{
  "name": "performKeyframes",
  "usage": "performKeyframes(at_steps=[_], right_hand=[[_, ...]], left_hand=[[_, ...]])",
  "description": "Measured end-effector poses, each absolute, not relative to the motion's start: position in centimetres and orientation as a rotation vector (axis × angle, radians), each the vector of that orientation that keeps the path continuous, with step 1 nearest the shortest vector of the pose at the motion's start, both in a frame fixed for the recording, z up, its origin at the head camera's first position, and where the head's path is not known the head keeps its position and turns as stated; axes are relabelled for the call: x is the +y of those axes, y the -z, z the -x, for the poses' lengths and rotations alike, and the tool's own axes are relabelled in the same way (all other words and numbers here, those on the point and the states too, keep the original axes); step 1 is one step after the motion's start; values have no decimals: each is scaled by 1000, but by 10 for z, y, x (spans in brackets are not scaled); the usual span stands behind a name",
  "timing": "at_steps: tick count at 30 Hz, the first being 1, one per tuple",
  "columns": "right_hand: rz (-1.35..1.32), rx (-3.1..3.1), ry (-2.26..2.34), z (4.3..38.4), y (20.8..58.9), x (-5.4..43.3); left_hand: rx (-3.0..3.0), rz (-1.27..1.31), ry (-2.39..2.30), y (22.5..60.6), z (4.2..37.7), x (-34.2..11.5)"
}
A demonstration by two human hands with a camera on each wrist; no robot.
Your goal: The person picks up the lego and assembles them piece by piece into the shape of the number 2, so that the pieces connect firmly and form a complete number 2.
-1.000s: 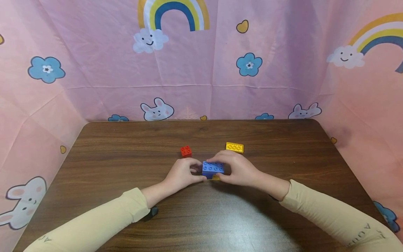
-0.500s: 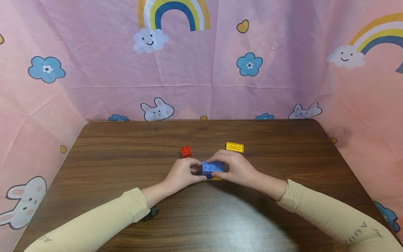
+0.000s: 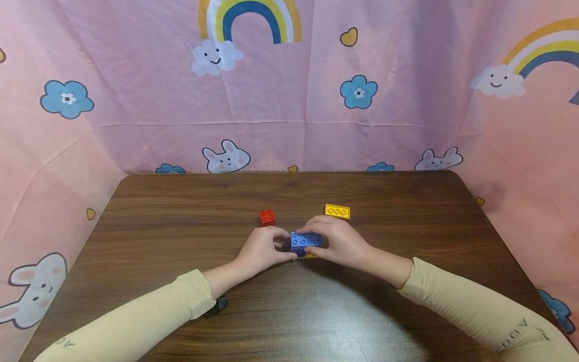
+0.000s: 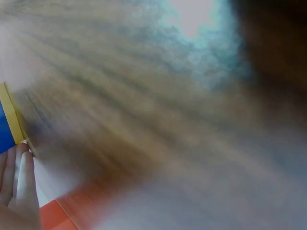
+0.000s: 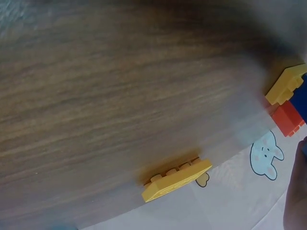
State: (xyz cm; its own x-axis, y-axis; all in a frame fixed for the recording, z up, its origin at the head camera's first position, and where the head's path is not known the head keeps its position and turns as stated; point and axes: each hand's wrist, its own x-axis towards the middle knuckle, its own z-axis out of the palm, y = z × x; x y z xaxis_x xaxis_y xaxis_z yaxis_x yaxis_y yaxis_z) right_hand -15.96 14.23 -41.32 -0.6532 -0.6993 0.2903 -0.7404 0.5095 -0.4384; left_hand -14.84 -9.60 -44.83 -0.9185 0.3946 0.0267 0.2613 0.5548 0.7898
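A blue building brick (image 3: 301,243) with studs on top sits over a flat yellow brick (image 3: 311,256) at the middle of the table. In the right wrist view, studs of that yellow brick (image 5: 288,85) show beside the blue one. My right hand (image 3: 341,241) grips the blue brick, thumb on its front side and fingers behind. At the left end, my left hand (image 3: 262,247) holds the lower yellow brick between thumb and fingers; its grip is partly hidden. In the left wrist view, fingertips (image 4: 27,172) touch the corner of the stacked bricks.
A small red brick (image 3: 268,217) stands behind my left hand. Beyond my right hand lies another yellow brick (image 3: 337,211), hollow underside up. A dark object (image 3: 218,306) shows beside the left sleeve. Patterned pink cloth (image 3: 271,100) surrounds the wooden table (image 3: 181,201).
My right thumb has slid slightly left along the blue brick's front, and the right forearm has shifted a little left. The left hand and the loose bricks stay in place.
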Motion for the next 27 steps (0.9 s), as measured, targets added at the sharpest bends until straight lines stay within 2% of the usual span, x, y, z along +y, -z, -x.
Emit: performKeyframes(at_steps=[27], right_hand=[[-1350,-2696,-626,163,401,135]], left_hand=[[2624,-569,-1320,449,150,-97]])
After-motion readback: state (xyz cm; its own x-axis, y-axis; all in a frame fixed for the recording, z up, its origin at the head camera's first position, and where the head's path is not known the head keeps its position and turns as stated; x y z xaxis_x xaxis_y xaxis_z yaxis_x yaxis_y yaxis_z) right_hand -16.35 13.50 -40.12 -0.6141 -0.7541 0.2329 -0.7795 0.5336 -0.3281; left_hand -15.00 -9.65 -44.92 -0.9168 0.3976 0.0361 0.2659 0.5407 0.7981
